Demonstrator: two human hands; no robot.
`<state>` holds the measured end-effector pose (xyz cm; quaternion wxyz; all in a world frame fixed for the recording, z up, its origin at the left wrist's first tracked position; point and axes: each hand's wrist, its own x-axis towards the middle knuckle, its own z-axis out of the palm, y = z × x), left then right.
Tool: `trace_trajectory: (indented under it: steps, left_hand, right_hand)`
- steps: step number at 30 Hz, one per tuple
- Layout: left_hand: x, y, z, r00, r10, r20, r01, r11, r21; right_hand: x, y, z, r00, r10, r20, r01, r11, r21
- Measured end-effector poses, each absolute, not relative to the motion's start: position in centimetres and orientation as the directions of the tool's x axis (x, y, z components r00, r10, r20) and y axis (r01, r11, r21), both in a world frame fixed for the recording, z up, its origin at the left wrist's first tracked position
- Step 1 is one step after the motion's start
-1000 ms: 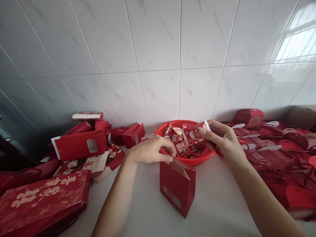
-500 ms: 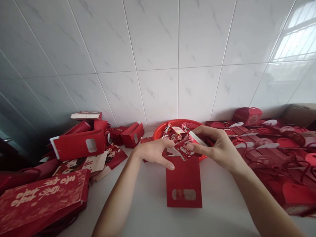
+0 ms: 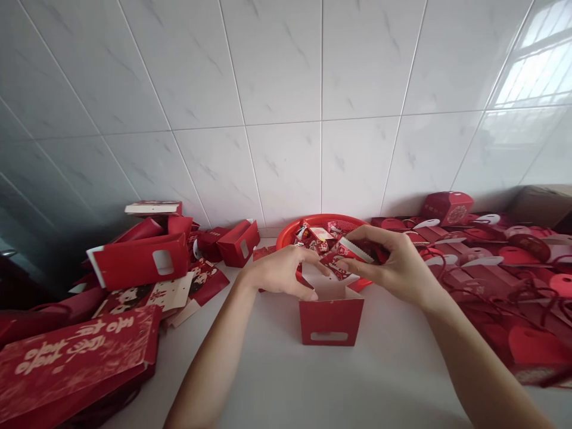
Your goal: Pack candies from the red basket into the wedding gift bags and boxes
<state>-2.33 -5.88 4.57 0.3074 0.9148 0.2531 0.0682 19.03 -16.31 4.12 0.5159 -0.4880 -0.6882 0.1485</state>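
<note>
A red paper gift box [image 3: 331, 316] stands on the table with its top open and a small window low on its front face. My left hand [image 3: 277, 271] grips its upper left rim, thumb near the front edge and fingers at the far side. My right hand [image 3: 393, 262] pinches a red snack packet [image 3: 337, 260] with white print and a pale serrated end. The packet hangs over the far side of the box opening, partly covered by my fingers. What lies inside the box is hidden from view.
Behind the box, a red plastic basket [image 3: 292, 229] holds several wrapped sweets. On the left, red boxes [image 3: 138, 262] and a large printed red bag [image 3: 80, 363] are piled. Many red handled boxes [image 3: 482, 274] fill the right side. A tiled wall [image 3: 286, 167] closes off the back.
The red box has tipped, so its open top now shows and its front looks shorter. Both hands stay nearly in place, with the packet still in my right fingers.
</note>
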Motion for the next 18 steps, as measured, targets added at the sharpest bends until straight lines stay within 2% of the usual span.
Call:
trace_trajectory:
  steps: [4, 7, 13, 18]
  left_hand:
    - [-2.08, -6.24, 4.53, 0.858, 0.512, -0.053, 0.452, -0.701, 0.552]
    - [-2.12, -6.17, 4.54, 0.869, 0.49, -0.071, 0.438, -0.692, 0.575]
    - [-2.33, -5.9, 4.32, 0.852, 0.514, -0.1, 0.469, -0.665, 0.581]
    - [-2.22, -6.04, 4.46, 0.856, 0.508, -0.094, 0.46, -0.668, 0.585]
  right_hand:
    - [19.07, -16.17, 3.68, -0.068, 0.874, 0.481, 0.528, 0.44, -0.726]
    - [19.11, -15.89, 3.43, -0.113, 0.891, 0.44, 0.502, 0.434, -0.748]
    - [18.95, -15.65, 3.65, -0.15, 0.868, 0.473, 0.376, 0.493, -0.785]
    - [18.38, -15.55, 3.46, -0.225, 0.878, 0.422, 0.349, 0.477, -0.806]
